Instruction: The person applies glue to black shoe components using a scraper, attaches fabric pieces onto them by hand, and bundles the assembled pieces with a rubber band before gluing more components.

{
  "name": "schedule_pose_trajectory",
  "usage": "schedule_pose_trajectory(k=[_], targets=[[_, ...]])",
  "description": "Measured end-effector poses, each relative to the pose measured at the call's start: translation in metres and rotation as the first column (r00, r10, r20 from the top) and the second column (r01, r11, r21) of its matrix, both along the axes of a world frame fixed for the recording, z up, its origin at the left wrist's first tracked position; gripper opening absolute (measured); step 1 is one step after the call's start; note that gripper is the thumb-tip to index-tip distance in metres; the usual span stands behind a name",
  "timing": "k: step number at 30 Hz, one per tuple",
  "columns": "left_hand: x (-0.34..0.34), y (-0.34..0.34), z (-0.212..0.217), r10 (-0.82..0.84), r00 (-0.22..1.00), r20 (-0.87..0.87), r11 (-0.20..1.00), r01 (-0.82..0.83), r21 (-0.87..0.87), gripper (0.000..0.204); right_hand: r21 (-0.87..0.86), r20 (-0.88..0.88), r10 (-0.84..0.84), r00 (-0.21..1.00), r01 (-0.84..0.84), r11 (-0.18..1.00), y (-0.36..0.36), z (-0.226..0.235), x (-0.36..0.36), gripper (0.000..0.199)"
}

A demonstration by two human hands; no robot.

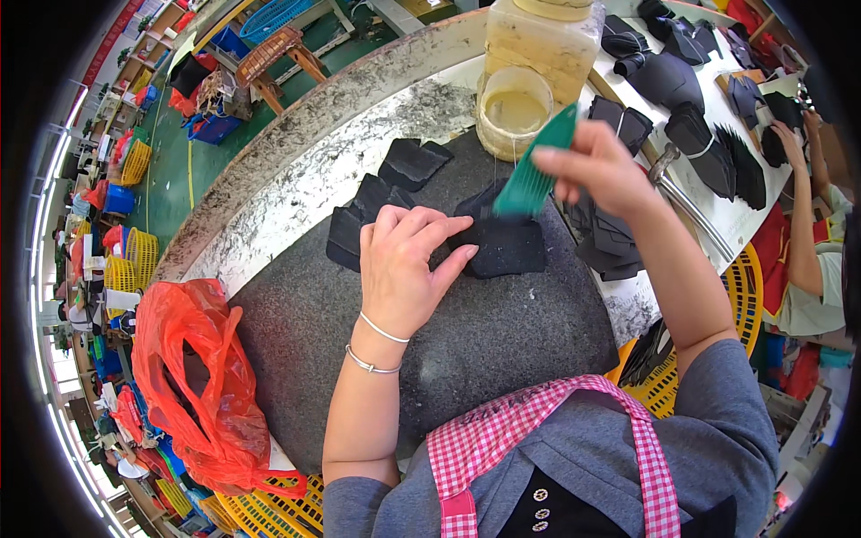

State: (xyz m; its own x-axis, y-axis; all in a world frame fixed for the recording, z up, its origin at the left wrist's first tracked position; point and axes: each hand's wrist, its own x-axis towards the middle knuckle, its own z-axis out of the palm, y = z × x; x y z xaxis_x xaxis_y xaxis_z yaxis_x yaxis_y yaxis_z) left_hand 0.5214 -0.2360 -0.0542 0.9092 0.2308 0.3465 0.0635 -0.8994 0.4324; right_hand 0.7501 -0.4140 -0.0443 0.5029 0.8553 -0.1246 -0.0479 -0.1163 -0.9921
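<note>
My left hand (405, 264) presses flat, fingers spread, on a black fabric piece (507, 244) lying on a dark round stone slab (502, 332). My right hand (599, 166) grips a green brush (536, 166) and holds its bristles down against the far edge of that piece. A thin string of glue trails up from the brush. More black pieces (381, 197) lie stacked to the left of my left hand, and another stack (603, 240) lies under my right wrist.
A glue tub (513, 112) stands at the slab's far edge, below a larger jar (543, 40). A red plastic bag (202, 377) sits at the left. Black shoe parts (708, 143) cover the white table at right, where another person (807, 224) works. Yellow baskets (749, 296) stand below.
</note>
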Motion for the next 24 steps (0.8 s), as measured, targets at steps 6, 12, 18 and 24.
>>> schedule_pose_trajectory(k=[6, 12, 18, 24], targets=[[0.001, -0.002, 0.007, 0.006, 0.999, -0.049, 0.999, -0.004, 0.044, 0.029, 0.069, 0.533, -0.122, 0.837, 0.102, 0.992, 0.013, 0.0, -0.02, 0.019], [0.001, -0.003, 0.01, 0.006, 0.999, -0.047, 0.998, -0.003, 0.06, 0.03, -0.062, 0.457, 0.161, 0.875, -0.149, 0.987, -0.014, 0.014, -0.029, 0.007], [0.002, -0.003, 0.011, -0.004, 0.999, -0.037, 0.996, 0.008, 0.088, 0.03, -0.104, 0.369, 0.059, 0.928, -0.023, 0.994, -0.015, 0.004, -0.02, 0.016], [-0.012, 0.0, 0.002, 0.017, 0.998, 0.055, 0.998, -0.02, 0.054, 0.018, 0.135, 0.068, -0.04, 0.997, 0.03, 0.99, -0.016, 0.023, -0.019, 0.025]])
